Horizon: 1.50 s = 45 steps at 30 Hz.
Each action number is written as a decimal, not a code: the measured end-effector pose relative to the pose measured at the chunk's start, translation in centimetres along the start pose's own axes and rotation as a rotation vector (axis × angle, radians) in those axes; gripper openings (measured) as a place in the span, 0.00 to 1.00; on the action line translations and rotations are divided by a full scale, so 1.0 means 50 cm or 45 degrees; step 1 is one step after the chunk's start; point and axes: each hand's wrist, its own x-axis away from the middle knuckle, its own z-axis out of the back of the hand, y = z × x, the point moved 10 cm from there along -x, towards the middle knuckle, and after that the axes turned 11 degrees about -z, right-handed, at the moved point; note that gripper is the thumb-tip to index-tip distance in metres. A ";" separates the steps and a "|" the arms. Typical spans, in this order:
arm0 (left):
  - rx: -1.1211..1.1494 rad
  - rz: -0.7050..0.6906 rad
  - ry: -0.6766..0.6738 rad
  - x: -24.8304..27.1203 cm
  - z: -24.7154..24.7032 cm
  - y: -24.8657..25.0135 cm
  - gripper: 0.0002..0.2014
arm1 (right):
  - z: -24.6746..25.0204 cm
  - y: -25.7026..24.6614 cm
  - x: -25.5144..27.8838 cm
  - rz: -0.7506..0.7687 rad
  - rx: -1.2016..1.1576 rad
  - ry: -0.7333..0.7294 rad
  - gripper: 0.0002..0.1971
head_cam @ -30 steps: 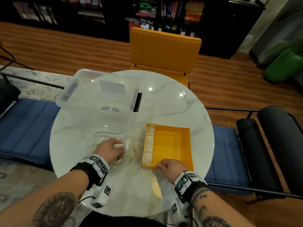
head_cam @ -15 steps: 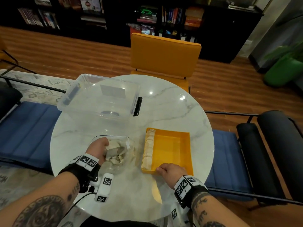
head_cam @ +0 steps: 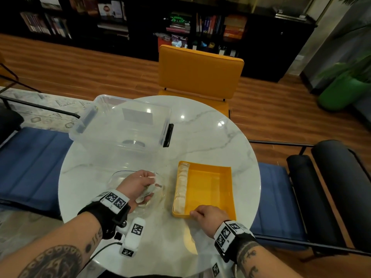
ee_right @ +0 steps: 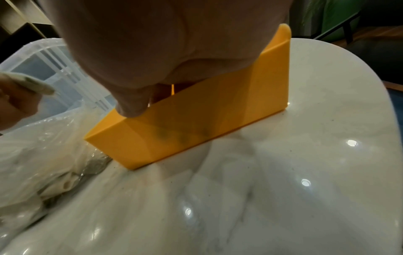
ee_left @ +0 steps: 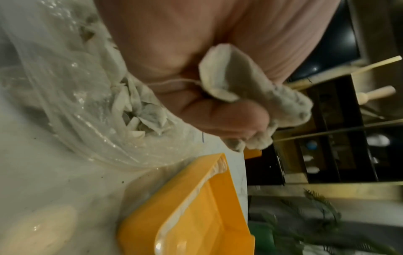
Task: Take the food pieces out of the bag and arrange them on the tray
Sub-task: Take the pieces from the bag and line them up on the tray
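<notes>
left hand [head_cam: 138,183]: fingers curled round a dumpling [ee_left: 250,89], just above the bag [ee_left: 72,96] | right hand [head_cam: 208,215]: fingers hooked over the tray [head_cam: 210,189] near rim | tray: on bench [head_cam: 200,133], dumpling row [head_cam: 181,189] along its left wall

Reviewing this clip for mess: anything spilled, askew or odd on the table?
Nothing stands out. The left hand grips food pieces over the bag; the right hand holds the tray by its near rim, with one neat row inside.
</notes>
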 end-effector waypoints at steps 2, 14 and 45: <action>-0.118 -0.019 -0.013 0.002 -0.019 0.003 0.03 | 0.010 -0.006 0.005 0.020 -0.015 0.019 0.18; -0.351 -0.113 -0.244 0.004 -0.160 0.028 0.01 | 0.152 -0.130 0.044 0.381 -0.486 0.342 0.19; -0.940 -0.409 -0.199 -0.101 -0.149 0.070 0.12 | 0.141 -0.026 -0.145 0.105 -0.975 0.259 0.07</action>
